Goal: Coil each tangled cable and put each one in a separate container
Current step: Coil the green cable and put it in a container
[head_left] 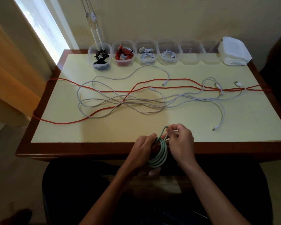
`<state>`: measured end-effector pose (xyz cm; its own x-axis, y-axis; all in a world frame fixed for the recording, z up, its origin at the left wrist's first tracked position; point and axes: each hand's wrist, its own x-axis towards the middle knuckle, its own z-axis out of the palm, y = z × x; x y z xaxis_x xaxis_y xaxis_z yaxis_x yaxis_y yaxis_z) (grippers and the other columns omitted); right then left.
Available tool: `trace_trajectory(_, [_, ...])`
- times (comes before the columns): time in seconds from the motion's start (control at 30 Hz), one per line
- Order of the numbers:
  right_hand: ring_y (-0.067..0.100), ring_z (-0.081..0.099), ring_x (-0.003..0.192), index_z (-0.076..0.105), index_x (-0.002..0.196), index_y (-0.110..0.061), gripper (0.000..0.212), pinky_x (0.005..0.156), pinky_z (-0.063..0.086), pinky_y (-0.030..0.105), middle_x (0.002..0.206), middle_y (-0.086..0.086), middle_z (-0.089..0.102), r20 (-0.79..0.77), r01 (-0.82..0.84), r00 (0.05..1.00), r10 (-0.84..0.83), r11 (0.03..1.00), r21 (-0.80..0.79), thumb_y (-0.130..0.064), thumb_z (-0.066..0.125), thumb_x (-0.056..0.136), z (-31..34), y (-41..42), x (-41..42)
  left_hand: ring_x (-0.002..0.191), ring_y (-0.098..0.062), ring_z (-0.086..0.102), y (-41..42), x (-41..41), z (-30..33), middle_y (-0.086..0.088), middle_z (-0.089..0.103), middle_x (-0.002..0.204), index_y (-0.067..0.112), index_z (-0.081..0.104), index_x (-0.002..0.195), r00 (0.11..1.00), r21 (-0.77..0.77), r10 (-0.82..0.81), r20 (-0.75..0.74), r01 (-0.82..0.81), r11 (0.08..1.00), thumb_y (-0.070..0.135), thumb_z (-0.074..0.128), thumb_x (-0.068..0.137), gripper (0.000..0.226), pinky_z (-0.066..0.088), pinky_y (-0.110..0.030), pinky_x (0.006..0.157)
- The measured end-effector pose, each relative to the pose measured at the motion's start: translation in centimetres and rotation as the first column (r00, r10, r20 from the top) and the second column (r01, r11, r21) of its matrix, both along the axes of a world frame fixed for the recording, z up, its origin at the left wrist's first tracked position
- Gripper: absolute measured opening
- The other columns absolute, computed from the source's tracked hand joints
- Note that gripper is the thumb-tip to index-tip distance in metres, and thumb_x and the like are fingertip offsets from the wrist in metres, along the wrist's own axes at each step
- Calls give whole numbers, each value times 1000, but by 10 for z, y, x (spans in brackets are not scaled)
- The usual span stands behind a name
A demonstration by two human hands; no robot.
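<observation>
A pale green cable [159, 155] hangs in a coil of several loops at the table's near edge. My left hand [142, 147] grips the top of the coil. My right hand [180, 140] pinches the cable's free end, which arches over the coil's top. On the table lie a long red cable [104, 90] and tangled white cables [133, 103], crossing each other. Clear containers stand in a row at the back: one with a black cable [100, 58], one with a red cable [124, 54], two with white cables [146, 53] [168, 54], two with nothing in them [191, 53] [211, 53].
A stack of white lids [235, 52] sits at the back right corner. The red cable hangs over the table's left edge [35, 114] and right edge [266, 89]. White poles [96, 30] lean on the wall behind the containers. A curtain and window are at the left.
</observation>
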<state>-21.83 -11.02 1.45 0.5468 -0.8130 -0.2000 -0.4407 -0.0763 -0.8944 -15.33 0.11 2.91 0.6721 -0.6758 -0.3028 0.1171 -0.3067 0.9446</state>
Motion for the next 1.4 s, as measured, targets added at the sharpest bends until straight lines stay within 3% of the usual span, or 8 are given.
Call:
trace_trajectory(0.2, [23,71,68,60,94,-9,7,74,60,46,70,2,71,29,75,996,-83,974,212,-13,56,99,-1,1,4,50,-9,33,-1,1,-12,8,37,50,20,44,54,999,-41,-23,50,25,999,23,40,104,51,29,-30,52])
trace_trajectory(0.33, [22,69,63,60,102,0,11,64,60,39,78,10,70,49,129,984,-171,876,466,-9,54,100,4,3,5,54,-18,50,-2,3,-28,-5,58,57,6,69,71,986,-43,32,163,-25,999,33,38,102,52,39,-41,54])
trace_trajectory(0.47, [18,69,57,63,97,-1,7,54,54,31,74,10,69,41,92,989,-144,801,592,-7,59,96,7,0,2,58,-13,46,-1,4,-26,-8,53,60,-6,57,71,979,-46,99,177,-93,995,35,36,103,56,36,-38,57])
trace_trajectory(0.73, [22,71,68,71,83,-6,8,66,58,36,77,14,73,9,-152,986,164,892,426,-8,68,90,4,-11,-10,54,0,51,9,21,-20,10,56,59,15,50,73,950,-43,-203,-237,198,979,30,28,107,43,42,-18,60])
trace_trajectory(1.03, [18,73,76,78,93,-17,24,66,60,41,85,2,76,-119,-567,776,620,768,298,-5,57,95,9,-14,-15,56,-12,42,1,16,-31,1,46,64,13,46,77,955,-120,67,-288,-105,987,40,31,105,41,35,-26,54])
trace_trajectory(1.13, [11,68,75,76,93,-19,17,75,58,37,85,-7,73,-306,-537,812,496,841,-62,-15,60,94,4,-15,-13,59,-16,42,-1,16,-37,1,47,65,14,47,76,936,-127,160,-313,-208,970,42,32,104,42,36,-32,59])
trace_trajectory(1.23, [7,63,69,72,86,-15,18,63,49,24,77,-8,69,-201,-301,949,242,886,-353,-26,61,95,7,-8,-15,67,-22,45,-3,17,-40,-2,50,70,15,49,78,920,-88,274,-279,-308,947,44,32,104,43,41,-39,67])
trace_trajectory(1.4, [12,62,46,62,58,-18,44,48,51,32,53,0,64,-227,-435,885,407,896,-88,-44,61,93,12,12,-13,65,-19,45,-8,15,-41,-3,49,70,11,49,81,923,-87,295,-249,-325,942,42,32,104,43,39,-36,64])
